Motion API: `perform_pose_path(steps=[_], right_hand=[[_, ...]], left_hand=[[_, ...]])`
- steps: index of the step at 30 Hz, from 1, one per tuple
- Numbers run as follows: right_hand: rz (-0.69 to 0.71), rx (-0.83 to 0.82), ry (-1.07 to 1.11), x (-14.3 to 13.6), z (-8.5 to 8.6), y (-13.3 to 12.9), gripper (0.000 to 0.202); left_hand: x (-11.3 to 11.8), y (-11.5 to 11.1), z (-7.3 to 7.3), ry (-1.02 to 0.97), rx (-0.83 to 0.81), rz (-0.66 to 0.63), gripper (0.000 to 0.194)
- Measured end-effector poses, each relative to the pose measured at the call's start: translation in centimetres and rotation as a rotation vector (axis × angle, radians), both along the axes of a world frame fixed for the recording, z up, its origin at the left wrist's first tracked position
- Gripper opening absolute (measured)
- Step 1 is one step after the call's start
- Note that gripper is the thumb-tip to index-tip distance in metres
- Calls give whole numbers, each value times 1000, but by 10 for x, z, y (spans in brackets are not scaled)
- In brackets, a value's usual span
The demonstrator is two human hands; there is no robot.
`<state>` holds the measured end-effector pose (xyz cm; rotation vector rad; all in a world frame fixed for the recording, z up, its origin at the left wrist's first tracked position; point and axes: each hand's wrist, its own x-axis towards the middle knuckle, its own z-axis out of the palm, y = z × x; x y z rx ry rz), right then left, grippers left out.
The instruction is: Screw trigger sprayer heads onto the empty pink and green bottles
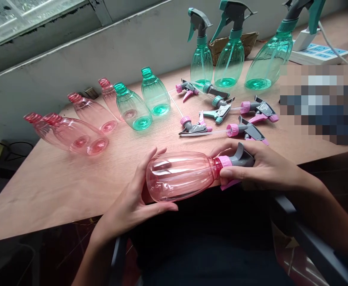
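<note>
A clear pink spray bottle (pixel 180 174) lies sideways in the air at the table's front edge, held between both hands. My left hand (pixel 135 192) is closed round its base, thumb below and fingers above and behind. At the neck, my right hand (pixel 251 165) grips the pink collar and the grey spray head (pixel 242 157), which sits on the bottle's mouth. Its pink trigger points down. Just beyond the right hand lie loose spray heads, among them a pink-collared one (pixel 245 130) and a teal one (pixel 220 109).
Pink bottles without heads (pixel 72 133) stand at the left, beside two headless green bottles (pixel 156 93). Three green bottles with spray heads (pixel 229 59) stand at the back. A power strip (pixel 319 53) with a cable lies at the far right of the wooden table (pixel 57 186).
</note>
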<state>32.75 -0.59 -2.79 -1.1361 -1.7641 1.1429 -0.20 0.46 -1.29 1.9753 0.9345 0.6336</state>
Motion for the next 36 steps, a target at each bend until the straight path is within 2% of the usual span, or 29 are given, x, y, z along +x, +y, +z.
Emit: perform_pose_path(steps=[3,8,11,16,18,21,25,31,36], right_hand=[[-28,64,-23,0,0,1,36],[20,-80,38,-2,4,0,41],[18,-100,48,-3,6,-1,40],[33,-109,57,-1,5,-1,40],[32,-119,60,-1,5,-1,39],[31,-122,61,-2,6,-2,41],[29,-137,66,-3,5,-1,44],[-49,76,-66,-3,2,0,38],[-34,98,-79,-2,2,-1,37]], left_hand=[[2,-1,0,16,43,-5,115],[0,1,0,48,45,-41,121],[-3,2,0,40,9,-60,123],[-3,0,-2,-81,-81,-38,95],[-2,-1,-2,-99,-87,-22,90],[-3,0,-2,-104,-101,-23,91],[-4,1,0,-46,-60,-17,104],[0,-1,2,60,43,3,112],[1,0,1,66,75,-4,112]])
